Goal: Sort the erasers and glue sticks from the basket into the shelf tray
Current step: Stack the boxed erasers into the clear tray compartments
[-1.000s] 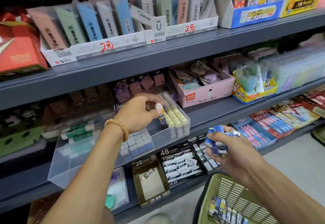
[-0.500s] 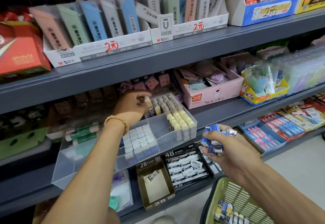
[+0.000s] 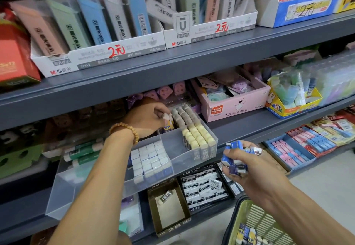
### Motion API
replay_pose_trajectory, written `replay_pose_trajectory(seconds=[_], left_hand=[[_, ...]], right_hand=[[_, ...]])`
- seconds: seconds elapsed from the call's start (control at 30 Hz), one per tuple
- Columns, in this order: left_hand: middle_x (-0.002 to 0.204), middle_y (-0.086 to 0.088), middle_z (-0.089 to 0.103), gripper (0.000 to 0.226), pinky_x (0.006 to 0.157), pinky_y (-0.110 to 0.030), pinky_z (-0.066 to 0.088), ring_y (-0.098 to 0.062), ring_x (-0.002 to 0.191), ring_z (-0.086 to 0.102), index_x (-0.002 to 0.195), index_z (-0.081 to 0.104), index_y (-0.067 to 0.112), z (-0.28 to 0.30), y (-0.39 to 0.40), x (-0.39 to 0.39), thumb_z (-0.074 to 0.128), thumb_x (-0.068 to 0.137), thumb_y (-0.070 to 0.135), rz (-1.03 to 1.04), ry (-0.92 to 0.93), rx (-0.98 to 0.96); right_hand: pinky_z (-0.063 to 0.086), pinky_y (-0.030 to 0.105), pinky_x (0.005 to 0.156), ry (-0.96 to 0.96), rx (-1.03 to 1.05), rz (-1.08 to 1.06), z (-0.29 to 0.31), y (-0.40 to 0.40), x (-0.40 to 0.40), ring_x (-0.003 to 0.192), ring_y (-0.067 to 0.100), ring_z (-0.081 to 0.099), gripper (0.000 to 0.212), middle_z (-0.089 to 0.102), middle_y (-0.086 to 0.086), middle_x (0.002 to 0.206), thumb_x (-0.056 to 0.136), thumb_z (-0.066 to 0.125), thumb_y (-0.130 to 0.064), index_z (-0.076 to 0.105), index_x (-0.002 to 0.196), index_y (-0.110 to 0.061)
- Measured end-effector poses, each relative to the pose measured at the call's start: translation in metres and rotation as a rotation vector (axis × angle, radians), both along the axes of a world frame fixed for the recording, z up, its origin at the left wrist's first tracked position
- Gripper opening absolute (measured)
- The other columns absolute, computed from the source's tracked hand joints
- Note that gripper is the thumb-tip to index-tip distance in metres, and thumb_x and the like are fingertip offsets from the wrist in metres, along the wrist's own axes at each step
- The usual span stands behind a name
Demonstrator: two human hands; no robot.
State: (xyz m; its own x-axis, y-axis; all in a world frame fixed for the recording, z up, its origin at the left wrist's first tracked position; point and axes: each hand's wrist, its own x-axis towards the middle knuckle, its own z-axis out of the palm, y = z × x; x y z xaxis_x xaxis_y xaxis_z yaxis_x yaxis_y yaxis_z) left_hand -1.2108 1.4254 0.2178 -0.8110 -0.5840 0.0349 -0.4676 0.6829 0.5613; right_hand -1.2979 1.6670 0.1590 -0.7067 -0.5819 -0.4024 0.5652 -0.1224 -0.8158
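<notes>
A clear plastic shelf tray holds green glue sticks, white block erasers and cream 2B erasers; the left hand pinches an upright glue stick at its back, the right hand clutches blue-wrapped erasers over the green slatted basket

Stationery shop, grey shelves of boxed erasers, pencil leads, handwritten price marks

Clear shelf tray holds neat rows of blue-white erasers and cream-topped ones. One glue stick upright at the back, more erasers in the green basket.
</notes>
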Motion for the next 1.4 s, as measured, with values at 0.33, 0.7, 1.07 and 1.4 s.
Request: replay_pose_trajectory(seconds=[0.33, 0.7, 1.07, 1.4], left_hand=[[0.076, 0.014, 0.064, 0.022, 0.067, -0.017, 0.046, -0.002, 0.072, 0.060, 0.077, 0.067, 0.031, -0.015, 0.005, -0.015, 0.079, 0.073, 0.013, -0.032, 0.049, -0.068], [0.080, 0.009, 0.063, 0.026, 0.067, -0.012, 0.050, -0.002, 0.070, 0.058, 0.091, 0.072, 0.019, -0.016, 0.002, -0.007, 0.081, 0.072, 0.005, -0.102, 0.077, -0.032], [0.083, 0.009, 0.063, 0.031, 0.073, -0.018, 0.053, -0.007, 0.077, 0.062, 0.094, 0.070, 0.021, -0.012, 0.001, -0.003, 0.079, 0.072, 0.001, -0.093, 0.071, -0.003], [0.086, 0.011, 0.066, 0.012, 0.075, -0.022, 0.051, -0.006, 0.079, 0.061, 0.085, 0.067, 0.034, 0.007, 0.029, 0.012, 0.075, 0.081, 0.026, -0.075, 0.195, 0.056]], right_hand=[[0.054, 0.027, 0.052, 0.009, -0.001, 0.010, 0.005, -0.003, 0.007, 0.063, 0.018, 0.063, 0.021, 0.067, 0.007, 0.071, 0.080, 0.072, 0.005, 0.063, 0.086, -0.013], [0.055, 0.029, 0.054, -0.006, -0.006, 0.010, 0.008, -0.002, 0.010, 0.065, 0.019, 0.064, 0.019, 0.068, 0.008, 0.072, 0.079, 0.072, 0.004, 0.063, 0.088, -0.011], [0.055, 0.029, 0.056, -0.032, -0.006, 0.017, 0.011, -0.002, 0.015, 0.070, 0.021, 0.063, 0.021, 0.068, 0.009, 0.074, 0.079, 0.073, 0.003, 0.062, 0.089, -0.012], [0.053, 0.028, 0.051, 0.025, -0.109, 0.049, 0.025, -0.003, 0.029, 0.061, 0.017, 0.065, 0.030, 0.071, 0.011, 0.082, 0.079, 0.067, 0.012, 0.064, 0.097, -0.012]])
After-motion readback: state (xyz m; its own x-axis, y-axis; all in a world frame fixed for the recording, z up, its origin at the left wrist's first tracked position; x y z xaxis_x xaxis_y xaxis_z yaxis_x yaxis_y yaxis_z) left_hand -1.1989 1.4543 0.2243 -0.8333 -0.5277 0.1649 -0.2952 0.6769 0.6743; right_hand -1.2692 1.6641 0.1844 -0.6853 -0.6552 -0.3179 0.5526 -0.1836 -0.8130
